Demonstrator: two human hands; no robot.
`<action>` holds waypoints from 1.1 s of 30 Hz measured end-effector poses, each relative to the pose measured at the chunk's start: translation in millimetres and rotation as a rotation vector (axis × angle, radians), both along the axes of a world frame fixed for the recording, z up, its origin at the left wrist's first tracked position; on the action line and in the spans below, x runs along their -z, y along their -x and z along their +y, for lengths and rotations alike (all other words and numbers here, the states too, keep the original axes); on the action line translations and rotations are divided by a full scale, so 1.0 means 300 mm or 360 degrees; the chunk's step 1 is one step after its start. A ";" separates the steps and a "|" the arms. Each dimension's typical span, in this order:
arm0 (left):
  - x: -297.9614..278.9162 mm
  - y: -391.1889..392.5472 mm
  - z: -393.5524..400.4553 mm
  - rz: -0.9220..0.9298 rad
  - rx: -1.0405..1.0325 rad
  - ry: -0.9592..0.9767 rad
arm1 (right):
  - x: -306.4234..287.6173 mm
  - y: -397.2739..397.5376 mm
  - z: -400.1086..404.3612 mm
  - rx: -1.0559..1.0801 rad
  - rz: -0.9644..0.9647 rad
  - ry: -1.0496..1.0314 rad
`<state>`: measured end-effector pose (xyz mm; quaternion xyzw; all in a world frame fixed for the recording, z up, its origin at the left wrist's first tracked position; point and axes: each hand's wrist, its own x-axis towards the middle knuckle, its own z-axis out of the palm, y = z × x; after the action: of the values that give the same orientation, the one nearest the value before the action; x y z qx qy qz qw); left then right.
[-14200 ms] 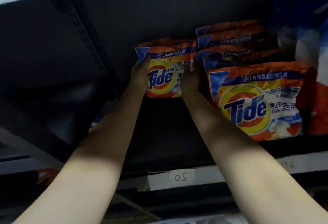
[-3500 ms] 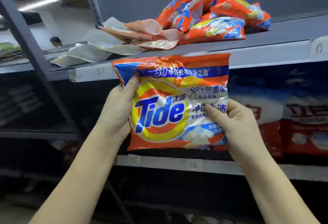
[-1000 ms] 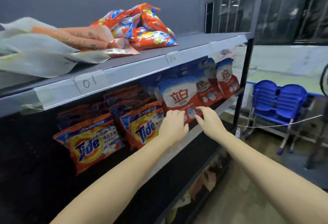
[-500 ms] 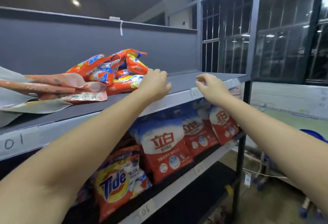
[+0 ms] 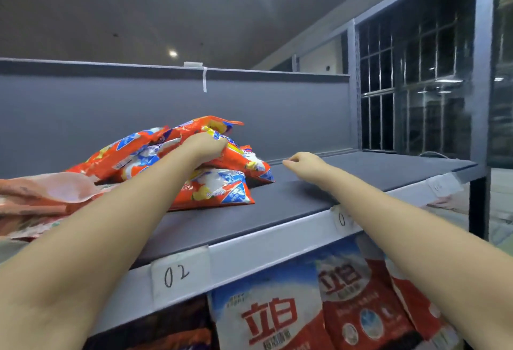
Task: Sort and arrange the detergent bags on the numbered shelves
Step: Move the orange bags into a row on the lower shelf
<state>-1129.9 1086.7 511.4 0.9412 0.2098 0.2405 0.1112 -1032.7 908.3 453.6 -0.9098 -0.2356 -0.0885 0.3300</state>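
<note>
Left hand [image 5: 204, 145] clamps fingers on top crinkly orange plastic detergent bag [image 5: 222, 152] of pile; right hand [image 5: 304, 163] loosely curled, holding nothing. Bags prob. soft, slippery, powder-heavy; best gripped w/ both hands at the sides.

**Left hand on the bag pile, top shelf**

The left hand [image 5: 204, 145] grips an orange detergent bag [image 5: 236, 155] atop a loose pile of orange bags [image 5: 219, 191] on the grey top shelf [image 5: 305, 197]. The right hand [image 5: 305, 163] hovers just beside the pile, fingers loosely curled, holding nothing. A label reading 02 [image 5: 177, 274] marks the shelf edge; red-and-white bags [image 5: 277, 319] stand below.
</note>
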 end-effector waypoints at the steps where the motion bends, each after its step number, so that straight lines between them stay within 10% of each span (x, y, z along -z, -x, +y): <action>1: -0.011 -0.029 0.010 -0.0023 0.0013 0.0104 | -0.002 -0.052 0.029 -0.0039 0.0077 -0.0004; 17: -0.037 -0.138 -0.027 -0.0371 0.0146 0.0944 | -0.082 -0.272 0.081 -0.0672 0.1325 -0.0945; 33: 0.096 0.306 -0.336 -0.1293 0.0439 0.1536 | 0.041 0.155 -0.237 -0.1344 0.0528 -0.1526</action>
<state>-1221.6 985.8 482.5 0.6375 0.1127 0.4397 0.6225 -1079.3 837.1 441.3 -0.4930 -0.4526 0.0947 0.7370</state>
